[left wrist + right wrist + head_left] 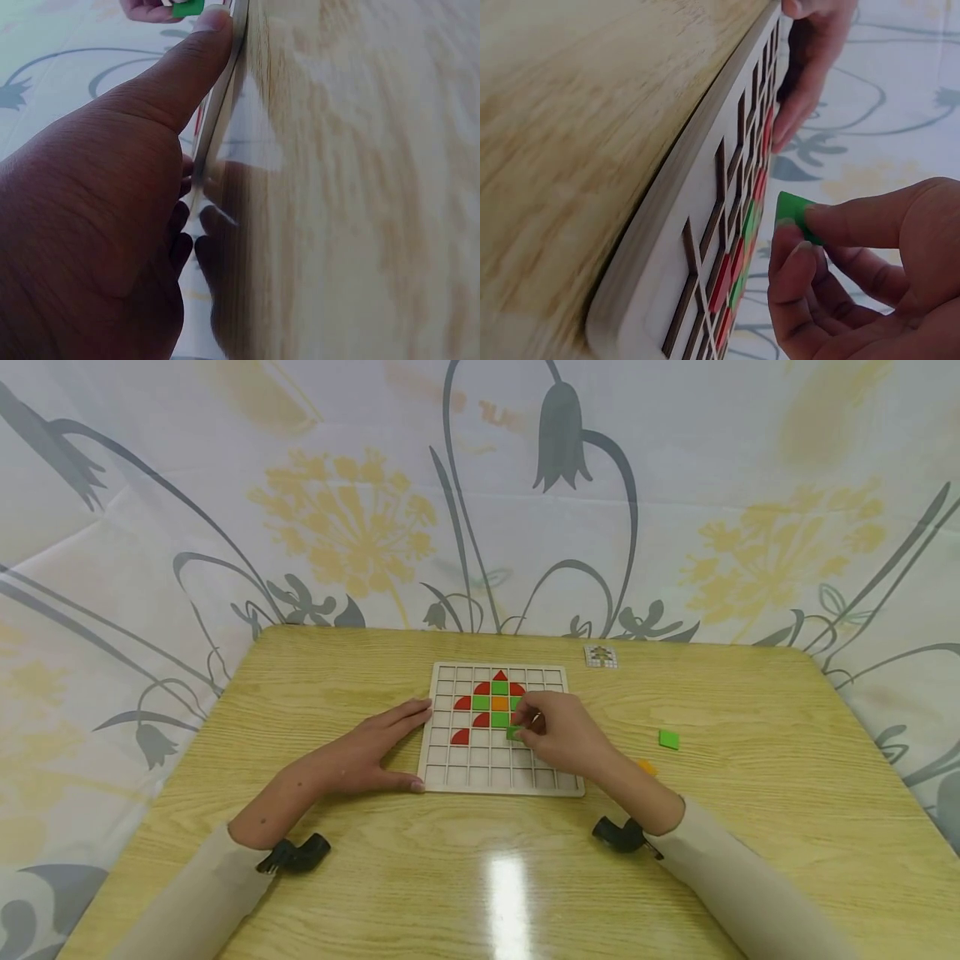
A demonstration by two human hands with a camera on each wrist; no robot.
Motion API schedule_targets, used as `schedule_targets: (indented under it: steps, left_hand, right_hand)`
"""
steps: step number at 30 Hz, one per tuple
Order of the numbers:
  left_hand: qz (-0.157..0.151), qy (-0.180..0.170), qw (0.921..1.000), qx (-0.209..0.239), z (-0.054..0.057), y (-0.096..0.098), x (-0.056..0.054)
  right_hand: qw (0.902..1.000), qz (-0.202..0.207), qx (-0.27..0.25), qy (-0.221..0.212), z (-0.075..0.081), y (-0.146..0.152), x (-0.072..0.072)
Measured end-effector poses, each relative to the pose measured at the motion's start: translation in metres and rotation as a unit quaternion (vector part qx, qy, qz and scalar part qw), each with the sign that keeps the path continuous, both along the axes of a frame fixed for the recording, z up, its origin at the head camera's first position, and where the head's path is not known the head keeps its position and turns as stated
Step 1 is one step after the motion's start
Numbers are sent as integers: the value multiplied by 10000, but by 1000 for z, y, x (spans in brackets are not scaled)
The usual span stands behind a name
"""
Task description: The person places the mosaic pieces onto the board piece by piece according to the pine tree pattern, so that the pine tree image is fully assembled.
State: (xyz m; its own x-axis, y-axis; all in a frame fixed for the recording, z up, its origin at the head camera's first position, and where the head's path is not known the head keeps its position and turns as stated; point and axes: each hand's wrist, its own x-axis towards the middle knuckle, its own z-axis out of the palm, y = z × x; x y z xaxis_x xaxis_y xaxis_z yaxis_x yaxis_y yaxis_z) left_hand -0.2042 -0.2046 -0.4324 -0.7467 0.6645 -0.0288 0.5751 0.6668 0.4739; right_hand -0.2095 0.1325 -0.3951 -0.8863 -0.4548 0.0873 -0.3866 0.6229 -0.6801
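Observation:
A pale wooden grid board [457,777] lies on the table with red, green and orange tiles set in its upper and middle cells. My right hand [564,732] pinches a green square tile [798,213] between thumb and fingers, just above the board's surface. In the head view that tile overlaps a cell right of the middle, below the filled rows. My left hand [367,752] rests at the board's left edge, fingers extended, with thumb and fingertips against the rim. A red quarter-round tile [461,737] sits in a cell toward the left.
Another green square tile [669,740] lies on the table to the right. An orange piece [647,767] is partly hidden by my right forearm. Near the table's back edge is a small pattern card [601,657]. A flowered cloth [360,527] hangs behind the table.

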Motion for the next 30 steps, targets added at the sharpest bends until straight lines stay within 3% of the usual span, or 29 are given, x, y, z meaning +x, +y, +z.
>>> schedule_targets:
  steps: [20, 30]
  left_hand:
    - [0, -48, 10000, 42, -1, -1, -1]
    - [-13, -16, 10000, 40, 0, -1, -1]
  right_hand:
    - [9994, 312, -73, -112, -9, -35, -12]
    - [9995, 221, 94, -192, -10, -44, -16]
